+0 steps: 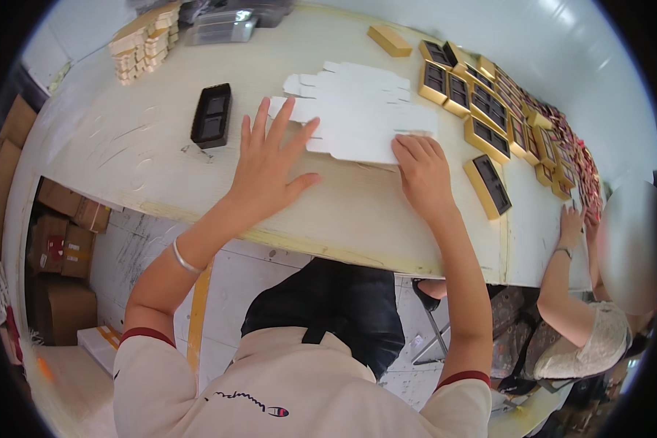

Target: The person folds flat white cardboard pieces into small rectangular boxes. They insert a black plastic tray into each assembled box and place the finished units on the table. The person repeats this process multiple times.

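A flat white die-cut carton blank [354,109] with notched flaps lies on the table in front of me. My left hand [270,157] is open, fingers spread, with the fingertips over its left flap. At the blank's near right corner, my right hand [423,168] is closed, its bent fingers gripping the edge. The thumb of that hand is mostly hidden. Left of the blank sits a black plastic tray insert [212,115] with recessed compartments. A gold box with a black insert [487,187] lies to the right of my right hand.
Several gold boxes with black inserts [487,139] stand at the right, by a pile of red-wrapped pieces [580,157]. A stack of folded cartons [144,44] is far left. A co-worker's hand [571,225] rests on the table at right. Brown cardboard boxes [66,244] fill a space below left.
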A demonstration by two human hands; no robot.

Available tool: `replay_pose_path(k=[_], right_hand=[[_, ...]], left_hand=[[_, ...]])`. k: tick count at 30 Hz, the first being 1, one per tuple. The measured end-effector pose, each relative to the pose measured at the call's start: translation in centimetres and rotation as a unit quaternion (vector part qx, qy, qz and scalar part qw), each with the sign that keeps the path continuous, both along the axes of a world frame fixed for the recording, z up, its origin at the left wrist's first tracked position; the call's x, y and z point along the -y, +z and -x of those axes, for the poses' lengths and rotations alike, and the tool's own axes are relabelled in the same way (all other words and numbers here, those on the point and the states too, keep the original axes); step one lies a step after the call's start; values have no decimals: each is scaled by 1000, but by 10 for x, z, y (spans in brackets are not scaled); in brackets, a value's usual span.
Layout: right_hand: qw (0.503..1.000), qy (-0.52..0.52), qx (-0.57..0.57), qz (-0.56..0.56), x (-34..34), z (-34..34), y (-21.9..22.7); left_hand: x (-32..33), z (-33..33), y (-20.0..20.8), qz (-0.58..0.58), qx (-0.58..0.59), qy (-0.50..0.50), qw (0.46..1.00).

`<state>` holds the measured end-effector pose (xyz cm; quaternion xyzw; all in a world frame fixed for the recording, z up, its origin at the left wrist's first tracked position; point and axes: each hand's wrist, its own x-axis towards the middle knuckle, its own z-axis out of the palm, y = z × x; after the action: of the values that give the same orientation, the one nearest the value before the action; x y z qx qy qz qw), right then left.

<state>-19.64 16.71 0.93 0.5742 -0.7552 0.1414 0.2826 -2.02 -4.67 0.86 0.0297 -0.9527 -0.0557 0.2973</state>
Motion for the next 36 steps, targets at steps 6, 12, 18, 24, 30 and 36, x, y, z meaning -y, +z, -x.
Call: replay_pose_path(k=[6, 12, 18, 24, 30, 36], right_hand=[[1000, 11, 21, -5, 1, 2, 8], [977, 73, 202, 1, 1, -8, 13], [890, 41, 449, -72, 14, 12, 47], [904, 34, 416, -88, 17, 28, 47], [992, 58, -30, 105, 5, -9, 51], [982, 105, -131, 83, -86, -109, 46]], left_hand=[[-1, 29, 18, 73, -11, -25, 997], [18, 45, 9, -99, 78, -148, 981], [41, 65, 41, -131, 172, -201, 956], [14, 70, 72, -70, 269, -112, 954], [8, 64, 65, 129, -159, -219, 954], [-66, -43, 44, 103, -173, -292, 935]])
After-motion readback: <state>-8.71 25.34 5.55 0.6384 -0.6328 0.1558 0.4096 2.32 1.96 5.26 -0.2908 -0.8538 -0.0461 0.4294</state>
